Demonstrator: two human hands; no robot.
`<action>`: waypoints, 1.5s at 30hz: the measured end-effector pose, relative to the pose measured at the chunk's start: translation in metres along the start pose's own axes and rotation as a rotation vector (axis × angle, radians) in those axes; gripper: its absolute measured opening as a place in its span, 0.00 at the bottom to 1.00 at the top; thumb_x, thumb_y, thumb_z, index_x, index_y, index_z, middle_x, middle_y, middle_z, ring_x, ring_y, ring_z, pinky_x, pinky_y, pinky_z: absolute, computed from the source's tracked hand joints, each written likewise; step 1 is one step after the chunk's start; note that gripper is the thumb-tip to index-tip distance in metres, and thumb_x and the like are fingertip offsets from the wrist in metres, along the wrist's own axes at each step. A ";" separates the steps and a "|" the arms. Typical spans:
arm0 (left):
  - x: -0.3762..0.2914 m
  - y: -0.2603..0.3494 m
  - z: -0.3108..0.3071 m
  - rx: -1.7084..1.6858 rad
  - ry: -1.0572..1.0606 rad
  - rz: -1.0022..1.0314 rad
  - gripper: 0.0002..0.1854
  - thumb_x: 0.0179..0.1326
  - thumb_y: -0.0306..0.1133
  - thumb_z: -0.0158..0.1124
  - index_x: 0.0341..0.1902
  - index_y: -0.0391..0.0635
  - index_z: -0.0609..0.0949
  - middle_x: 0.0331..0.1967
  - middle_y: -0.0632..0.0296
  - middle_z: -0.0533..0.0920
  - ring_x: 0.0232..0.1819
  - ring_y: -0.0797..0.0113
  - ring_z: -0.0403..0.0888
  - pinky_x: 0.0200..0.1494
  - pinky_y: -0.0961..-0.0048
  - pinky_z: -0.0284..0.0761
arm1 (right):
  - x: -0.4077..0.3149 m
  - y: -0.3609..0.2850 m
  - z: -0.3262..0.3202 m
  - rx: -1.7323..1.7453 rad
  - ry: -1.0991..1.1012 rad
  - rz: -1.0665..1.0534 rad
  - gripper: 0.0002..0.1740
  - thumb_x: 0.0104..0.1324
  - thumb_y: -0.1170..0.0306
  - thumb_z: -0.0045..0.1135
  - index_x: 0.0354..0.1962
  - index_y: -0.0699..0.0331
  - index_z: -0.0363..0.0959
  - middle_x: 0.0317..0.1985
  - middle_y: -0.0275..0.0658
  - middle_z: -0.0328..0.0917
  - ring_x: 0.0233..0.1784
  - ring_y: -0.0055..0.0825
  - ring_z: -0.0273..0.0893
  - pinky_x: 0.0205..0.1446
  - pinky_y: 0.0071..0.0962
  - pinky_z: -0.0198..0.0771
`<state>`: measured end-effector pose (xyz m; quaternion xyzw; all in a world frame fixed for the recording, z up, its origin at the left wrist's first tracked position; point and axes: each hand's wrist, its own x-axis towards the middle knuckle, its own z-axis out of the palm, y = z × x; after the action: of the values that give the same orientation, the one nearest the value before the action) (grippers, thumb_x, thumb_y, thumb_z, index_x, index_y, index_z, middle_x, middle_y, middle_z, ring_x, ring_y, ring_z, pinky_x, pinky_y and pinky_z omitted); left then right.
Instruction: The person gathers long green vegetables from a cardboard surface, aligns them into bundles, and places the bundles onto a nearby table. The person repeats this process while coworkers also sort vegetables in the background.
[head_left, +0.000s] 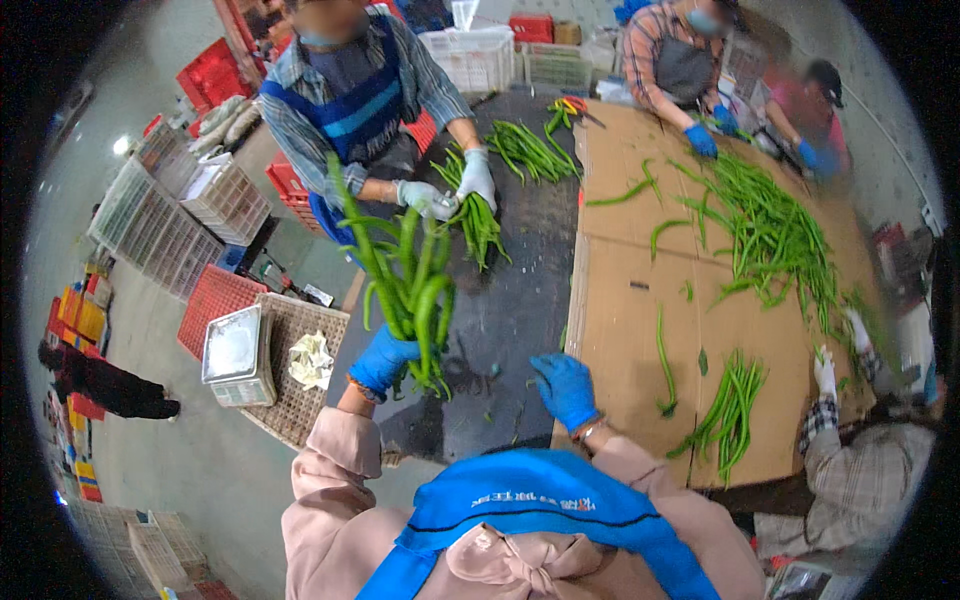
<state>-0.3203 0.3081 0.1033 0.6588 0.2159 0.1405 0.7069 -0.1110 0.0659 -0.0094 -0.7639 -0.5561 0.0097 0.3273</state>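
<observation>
My left hand (384, 361), in a blue glove, grips a bunch of long green chili peppers (409, 289) held upright above the dark table top (517, 300). My right hand (565, 391), also blue-gloved, is over the seam where the dark top meets the cardboard sheet (622, 330); its fingers are spread and nothing shows in it. To its right, a single pepper (663, 360) and a small pile of peppers (729, 420) lie on the cardboard. A large heap of peppers (772, 225) spreads farther back on it.
Across the table a person in white gloves (477, 180) holds peppers, beside another bunch (529, 150). Other people's gloved hands (702, 140) work at the heap and the right edge. Scissors (577, 106) lie at the back. At left, a scale (238, 352) stands on a woven crate (300, 409).
</observation>
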 end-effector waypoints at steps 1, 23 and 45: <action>0.012 0.003 0.005 0.087 -0.015 -0.019 0.25 0.52 0.28 0.66 0.56 0.37 0.74 0.44 0.56 0.82 0.42 0.65 0.81 0.46 0.66 0.78 | 0.000 0.003 0.002 0.003 0.016 -0.020 0.17 0.55 0.68 0.56 0.43 0.59 0.78 0.41 0.43 0.79 0.43 0.43 0.75 0.47 0.41 0.71; 0.236 -0.063 0.018 1.445 0.162 -0.272 0.30 0.51 0.43 0.61 0.58 0.43 0.71 0.46 0.42 0.80 0.48 0.44 0.79 0.49 0.54 0.76 | 0.009 0.006 -0.004 0.049 -0.054 0.090 0.13 0.54 0.72 0.55 0.39 0.59 0.80 0.39 0.42 0.79 0.43 0.43 0.74 0.49 0.40 0.70; 0.206 -0.052 0.025 1.340 0.072 -0.161 0.53 0.43 0.49 0.69 0.70 0.43 0.54 0.49 0.40 0.78 0.49 0.44 0.78 0.48 0.55 0.76 | 0.009 0.007 0.003 0.090 -0.049 0.104 0.12 0.55 0.71 0.53 0.38 0.57 0.80 0.40 0.39 0.80 0.43 0.40 0.74 0.48 0.40 0.69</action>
<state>-0.1341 0.3813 0.0281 0.9316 0.3282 -0.0550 0.1464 -0.1027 0.0739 -0.0121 -0.7758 -0.5226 0.0702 0.3465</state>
